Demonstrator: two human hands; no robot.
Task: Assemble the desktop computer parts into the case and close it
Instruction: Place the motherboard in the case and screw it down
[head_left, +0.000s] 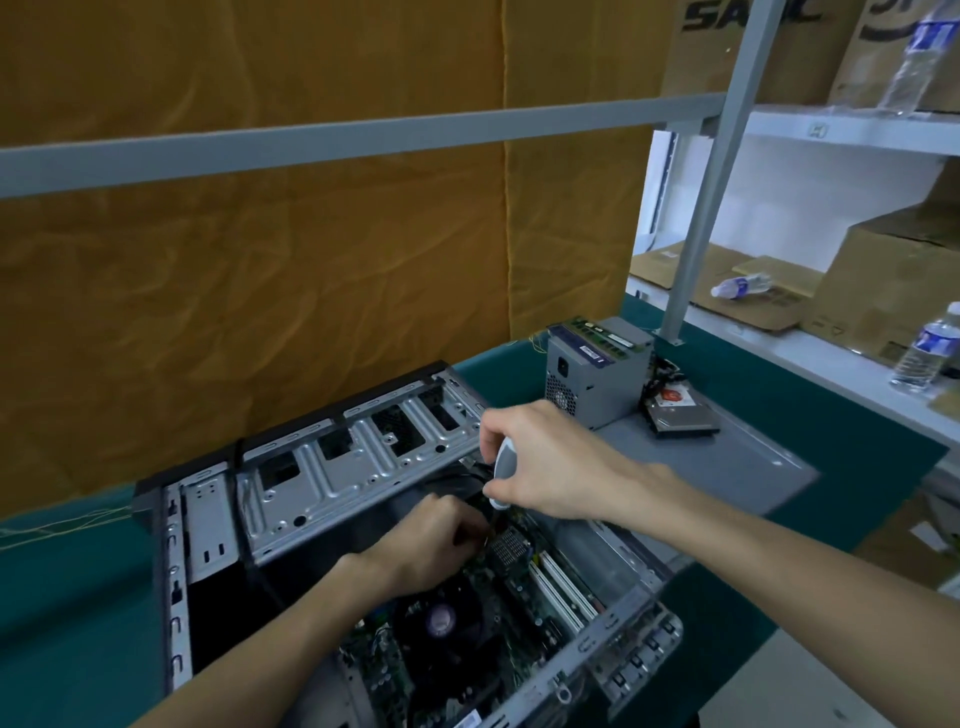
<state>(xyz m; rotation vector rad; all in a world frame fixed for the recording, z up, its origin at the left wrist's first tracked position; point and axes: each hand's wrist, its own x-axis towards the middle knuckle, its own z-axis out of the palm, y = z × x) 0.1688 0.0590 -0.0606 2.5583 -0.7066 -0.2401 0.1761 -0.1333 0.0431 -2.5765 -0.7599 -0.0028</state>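
Note:
An open computer case (332, 467) lies on its side on the teal table, its motherboard (514, 587) and black CPU fan (441, 621) showing. My right hand (550, 462) grips a grey-handled screwdriver (504, 460), held upright with its tip down inside the case near a small heatsink (511, 545). My left hand (431, 545) reaches into the case just below the tip, fingers curled and pinching something small that I cannot make out. A grey power supply (597, 374) with RAM sticks (602, 332) on top stands behind. A hard drive (680, 413) lies on the grey side panel (737, 467).
A yellow cloth (311, 260) hangs behind the table with a grey shelf rail (363, 140) across it. Shelves at the right hold cardboard boxes (893, 280) and water bottles (924, 353). The table's edge falls away at the lower right.

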